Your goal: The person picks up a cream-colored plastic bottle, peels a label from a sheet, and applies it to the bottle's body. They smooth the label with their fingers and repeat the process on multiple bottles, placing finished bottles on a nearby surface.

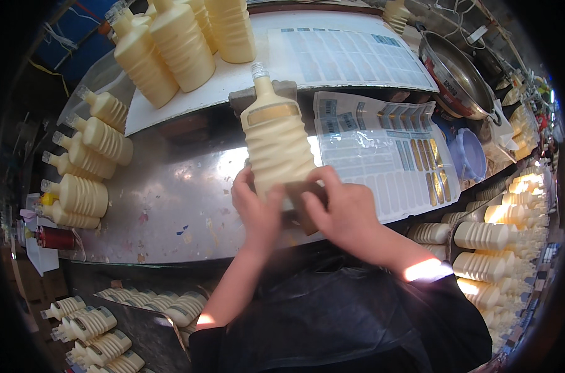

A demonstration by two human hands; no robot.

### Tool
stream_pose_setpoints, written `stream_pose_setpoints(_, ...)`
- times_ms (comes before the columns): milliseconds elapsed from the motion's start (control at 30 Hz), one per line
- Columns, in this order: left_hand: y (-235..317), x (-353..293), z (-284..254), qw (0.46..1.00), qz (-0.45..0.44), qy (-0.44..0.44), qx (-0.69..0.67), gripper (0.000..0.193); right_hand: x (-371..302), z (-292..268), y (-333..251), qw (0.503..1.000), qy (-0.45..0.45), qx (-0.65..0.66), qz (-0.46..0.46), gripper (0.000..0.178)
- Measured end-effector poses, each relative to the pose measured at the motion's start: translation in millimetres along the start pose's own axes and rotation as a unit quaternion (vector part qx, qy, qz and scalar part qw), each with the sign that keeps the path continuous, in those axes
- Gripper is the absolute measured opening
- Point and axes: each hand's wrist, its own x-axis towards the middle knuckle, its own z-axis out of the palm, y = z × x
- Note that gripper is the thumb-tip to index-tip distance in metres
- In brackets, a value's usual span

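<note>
Squarely between two hands: a cream bottle

The ridged bottle lay over the worktop, neck pointing away from the person, its upper end at a grey rest. The left hand gripped its lower left side; the right hand curled at the lower right, against a brown piece, though I couldn't tell whether it grasped that. Scuffed, paint-flecked metal gave broad room leftward, as far as a row of bottles. Rightward was tighter: a label sheet came close to the bottle, with a purple bucket past its far side. Beyond, a white board's edge bounded the worktop. More bottles crowded low at the right.
</note>
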Motion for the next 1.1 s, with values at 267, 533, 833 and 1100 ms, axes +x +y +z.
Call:
stream_pose_setpoints(267,-12.7,-0.7,6.1,0.994,0.012,-0.009,-0.107,0.061,-15.8,5.7,56.2,0.982,0.039,0.129,0.134,0.025)
stream_pose_setpoints(533,8.8,-5.7,4.2,0.999,0.009,-0.012,-0.035,0.061,-11.5,-0.6,8.7,0.99,0.017,0.14,-0.007,0.023)
stream_pose_setpoints(833,-8.3,-9.2,3.9,0.994,0.047,-0.023,-0.099,0.067,-18.9,23.3,61.3,0.974,0.081,0.19,0.096,0.023)
stream_pose_setpoints(1100,-2.7,-7.1,-4.4,0.971,-0.03,-0.032,-0.234,0.059,5.1,17.1,89.9,0.894,0.106,0.42,0.116,0.02)
